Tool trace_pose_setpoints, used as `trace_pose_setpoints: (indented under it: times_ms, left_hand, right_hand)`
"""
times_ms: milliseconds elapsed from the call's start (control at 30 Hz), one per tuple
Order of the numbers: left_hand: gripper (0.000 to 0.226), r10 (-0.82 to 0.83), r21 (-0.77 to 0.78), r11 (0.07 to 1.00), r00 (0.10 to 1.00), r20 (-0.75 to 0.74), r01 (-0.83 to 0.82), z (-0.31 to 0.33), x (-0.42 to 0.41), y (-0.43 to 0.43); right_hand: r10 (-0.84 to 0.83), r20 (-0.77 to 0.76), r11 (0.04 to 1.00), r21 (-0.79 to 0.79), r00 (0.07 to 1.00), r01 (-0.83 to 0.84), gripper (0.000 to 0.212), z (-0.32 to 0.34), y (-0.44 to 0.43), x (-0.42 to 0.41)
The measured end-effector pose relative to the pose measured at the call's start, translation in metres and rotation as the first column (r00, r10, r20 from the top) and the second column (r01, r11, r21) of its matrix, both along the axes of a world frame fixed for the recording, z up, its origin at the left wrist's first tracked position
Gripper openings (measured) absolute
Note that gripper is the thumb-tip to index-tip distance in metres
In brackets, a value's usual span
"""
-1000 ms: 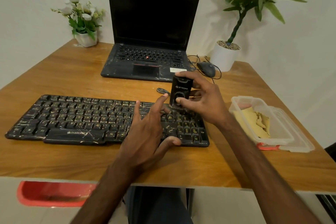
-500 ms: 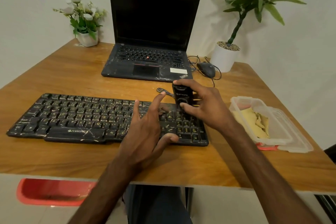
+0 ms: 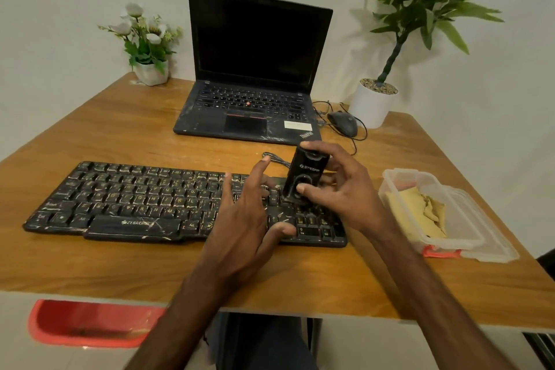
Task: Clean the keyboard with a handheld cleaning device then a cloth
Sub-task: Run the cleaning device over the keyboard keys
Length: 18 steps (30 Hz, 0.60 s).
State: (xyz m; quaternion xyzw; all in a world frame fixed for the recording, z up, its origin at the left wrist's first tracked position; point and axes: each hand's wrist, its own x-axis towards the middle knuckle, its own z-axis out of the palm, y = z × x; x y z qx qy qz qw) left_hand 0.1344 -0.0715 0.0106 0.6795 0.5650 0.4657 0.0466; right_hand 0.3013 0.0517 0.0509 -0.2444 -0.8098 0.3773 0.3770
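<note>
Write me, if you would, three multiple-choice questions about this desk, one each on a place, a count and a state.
1. Where is the yellow cloth?
A. in the clear box
B. under the mouse
C. across the keyboard

2. How many potted plants stand on the desk?
A. one
B. two
C. three

3. What is the right hand doing?
A. lying flat
B. gripping the black cleaner
C. holding a pen

Answers:
1 A: the cloth lies crumpled inside the box.
2 B: flowers at the far left, a leafy plant at the far right.
3 B: its thumb and fingers wrap the cleaner.
</note>
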Motion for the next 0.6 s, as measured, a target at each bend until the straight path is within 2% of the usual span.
trace_pose_setpoints:
  times_ms: [33, 100, 167, 267, 367, 500, 600]
  left_hand:
    - [0.089, -0.004, -0.003, 1.0, 1.0, -0.001, 0.004, 0.0, 0.0, 0.0]
    - [0.087, -0.008, -0.004, 1.0, 1.0, -0.02, 0.008, -0.001, 0.001, 0.001]
    - [0.087, -0.014, -0.006, 1.0, 0.999, -0.03, 0.014, -0.001, 0.001, 0.001]
    - [0.089, -0.018, -0.017, 1.0, 0.999, -0.04, 0.017, 0.0, 0.0, 0.0]
    - [0.088, -0.022, -0.027, 0.999, 0.998, -0.059, 0.02, 0.0, 0.001, -0.001]
    - [0.087, -0.024, -0.033, 0.999, 0.997, -0.078, 0.022, -0.001, 0.0, 0.0]
    - [0.096, 0.004, -0.041, 0.999, 0.99, -0.143, -0.009, -0.001, -0.001, 0.001]
  right_hand:
    - [0.045, -0.032, 0.999, -0.019, 0.998, -0.046, 0.062, -0.004, -0.007, 0.0]
    - [0.1, 0.003, 0.995, 0.029, 0.995, -0.1, 0.061, -0.008, -0.015, -0.002]
    - [0.055, 0.069, 0.988, 0.143, 0.996, -0.064, 0.062, -0.004, -0.01, -0.008]
    - [-0.061, 0.112, 0.977, 0.211, 0.992, 0.036, 0.061, 0.0, 0.004, -0.014]
    - [-0.057, 0.087, 0.984, 0.17, 0.995, 0.042, 0.061, -0.001, 0.0, -0.009]
    - [0.084, 0.068, 0.984, 0.153, 0.994, -0.094, 0.059, -0.007, -0.028, 0.001]
    - [0.034, 0.085, 0.98, 0.194, 0.996, -0.05, 0.059, -0.003, -0.018, -0.004]
